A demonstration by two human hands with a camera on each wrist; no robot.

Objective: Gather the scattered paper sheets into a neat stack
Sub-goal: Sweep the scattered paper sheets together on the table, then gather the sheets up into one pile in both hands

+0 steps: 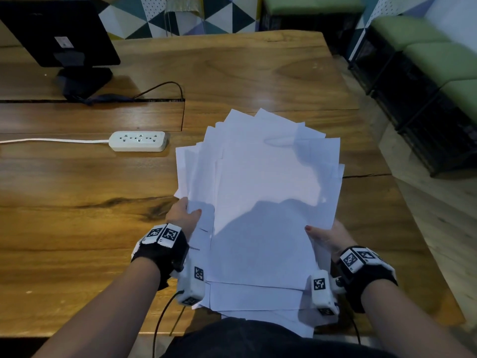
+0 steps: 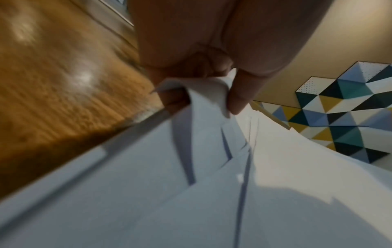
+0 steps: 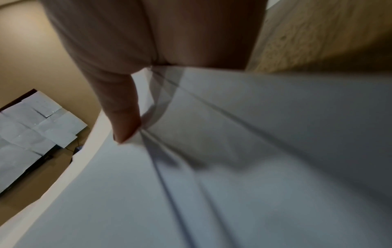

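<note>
A loose, fanned pile of white paper sheets is lifted above the wooden table, with corners sticking out at the far end. My left hand pinches its left edge, thumb on top. In the left wrist view the paper sheets curl between thumb and fingers of that left hand. My right hand grips the right edge, thumb on top. The right wrist view shows the right hand with its thumb pressed onto the paper sheets; the fingers underneath are hidden.
A white power strip with its cord lies left of the pile. A black monitor on a stand occupies the far left. Green-cushioned black crates line the floor to the right. The table's near edge runs just in front of my body.
</note>
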